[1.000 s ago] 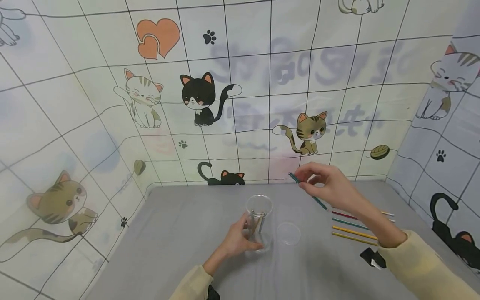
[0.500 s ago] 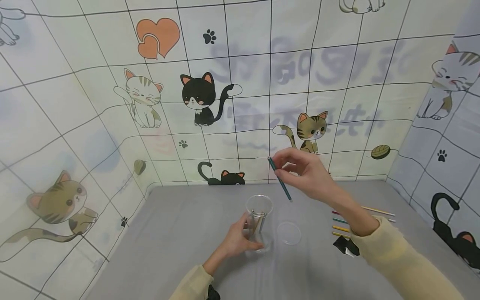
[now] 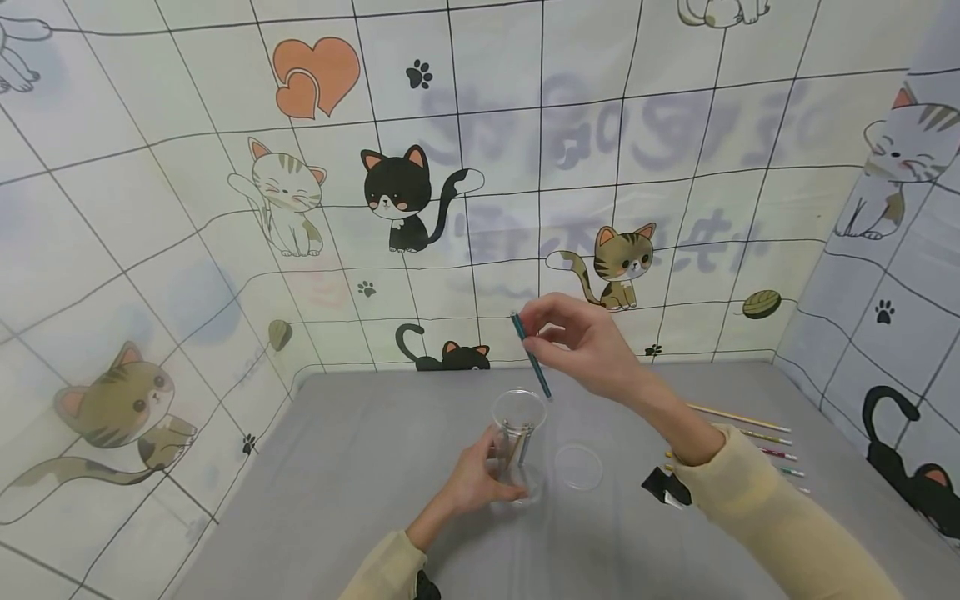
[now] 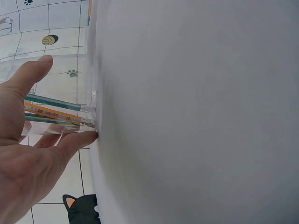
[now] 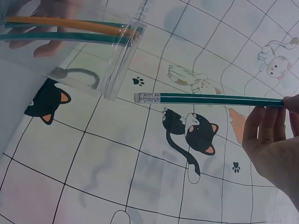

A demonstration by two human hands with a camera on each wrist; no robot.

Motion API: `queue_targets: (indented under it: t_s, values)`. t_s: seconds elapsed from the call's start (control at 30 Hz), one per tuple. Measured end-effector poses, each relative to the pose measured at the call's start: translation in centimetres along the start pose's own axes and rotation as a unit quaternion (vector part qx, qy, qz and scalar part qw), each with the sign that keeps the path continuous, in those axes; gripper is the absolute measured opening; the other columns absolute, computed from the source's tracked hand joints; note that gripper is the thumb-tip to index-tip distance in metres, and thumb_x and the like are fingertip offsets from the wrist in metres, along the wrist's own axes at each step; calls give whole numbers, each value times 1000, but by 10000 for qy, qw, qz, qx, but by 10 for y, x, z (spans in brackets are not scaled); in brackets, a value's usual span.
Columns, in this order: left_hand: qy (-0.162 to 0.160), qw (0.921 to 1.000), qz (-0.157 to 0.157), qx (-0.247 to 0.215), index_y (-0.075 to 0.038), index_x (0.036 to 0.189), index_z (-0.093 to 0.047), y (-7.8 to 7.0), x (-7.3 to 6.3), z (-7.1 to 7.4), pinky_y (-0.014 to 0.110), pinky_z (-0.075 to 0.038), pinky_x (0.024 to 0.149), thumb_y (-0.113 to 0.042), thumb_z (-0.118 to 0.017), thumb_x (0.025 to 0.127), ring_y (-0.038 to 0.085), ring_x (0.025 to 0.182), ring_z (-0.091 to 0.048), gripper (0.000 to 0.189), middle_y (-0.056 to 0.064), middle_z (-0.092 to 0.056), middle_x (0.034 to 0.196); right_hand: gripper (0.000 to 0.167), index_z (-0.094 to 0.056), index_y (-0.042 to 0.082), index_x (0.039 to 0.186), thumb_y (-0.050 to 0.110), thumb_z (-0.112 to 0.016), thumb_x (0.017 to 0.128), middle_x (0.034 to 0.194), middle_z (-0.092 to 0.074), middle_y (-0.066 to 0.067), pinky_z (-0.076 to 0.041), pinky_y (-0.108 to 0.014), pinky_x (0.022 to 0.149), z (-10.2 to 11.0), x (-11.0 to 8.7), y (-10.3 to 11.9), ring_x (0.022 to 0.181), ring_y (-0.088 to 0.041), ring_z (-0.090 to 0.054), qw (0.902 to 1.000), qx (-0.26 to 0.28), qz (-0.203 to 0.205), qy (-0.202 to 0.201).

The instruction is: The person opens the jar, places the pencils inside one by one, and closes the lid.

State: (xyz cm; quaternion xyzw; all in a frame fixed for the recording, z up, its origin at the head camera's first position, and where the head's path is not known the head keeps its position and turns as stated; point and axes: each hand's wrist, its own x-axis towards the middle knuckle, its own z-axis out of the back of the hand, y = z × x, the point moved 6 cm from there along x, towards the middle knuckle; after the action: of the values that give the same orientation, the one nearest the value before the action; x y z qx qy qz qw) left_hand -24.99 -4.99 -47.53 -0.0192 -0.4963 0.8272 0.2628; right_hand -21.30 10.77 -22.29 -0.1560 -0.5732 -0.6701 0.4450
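Cat-print wall [image 3: 495,67] all round, gray desk [image 3: 360,467] below it. Right hand [image 3: 581,342] is up around 1 o'clock from the cup, left hand [image 3: 476,475] at 8. Clear cup [image 3: 531,458] stands upright on the desk, left grip wrapped round it, orange and green pencils [image 5: 70,23] inside. Clear disc [image 3: 579,467] lies between 3 and 4 o'clock, loose pencils [image 3: 738,417] further out at 3. Right grip's pinching a tilted green pencil [image 3: 538,371], eraser end down, just off the rim.

Head cam: lighting was diffuse, mod. bright; soft shadows lay on tabletop [image 3: 360,483]; edges stretched. R-wrist cam was dimmer, w/ glints on clear cup [image 5: 100,58].
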Motion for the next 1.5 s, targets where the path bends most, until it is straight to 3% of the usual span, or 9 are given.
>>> queue_targets:
  t_s: [0.7,1.03,1.27,1.5]
  values:
    - [23,10000,13,30,-19,148,-40,0,0,-1,38,-56,86,-14,-93,69,38,120,-57,95,12,-58,129,25,-61,-7,108,-19,-61,87,96,-62,-12,-57,-30,76,-11,-10,-29,90,-16,-61,9995,91,-297,52]
    - [20,10000,-16,18,-9,146,-41,1,0,-1,39,-57,85,-13,-93,69,39,119,-57,93,12,-59,126,24,-62,-4,108,-18,-60,88,97,-61,-15,-57,-30,77,-17,-23,-46,89,-14,-60,9984,81,-552,112]
    - [-10,10000,37,-9,-17,144,-43,3,1,-1,37,-56,84,-14,-93,69,37,118,-58,90,10,-59,124,25,-62,-2,108,-17,-62,88,97,-61,-13,-57,-32,78,-21,-37,-62,89,-12,-60,9969,4,-775,147]
    - [15,10000,45,-74,-13,147,-40,2,2,0,36,-56,85,-14,-93,69,38,119,-57,94,10,-58,124,24,-64,2,108,-12,-65,89,96,-64,-9,-58,-35,78,-27,-51,-73,89,-17,-62,9962,-301,-778,260]
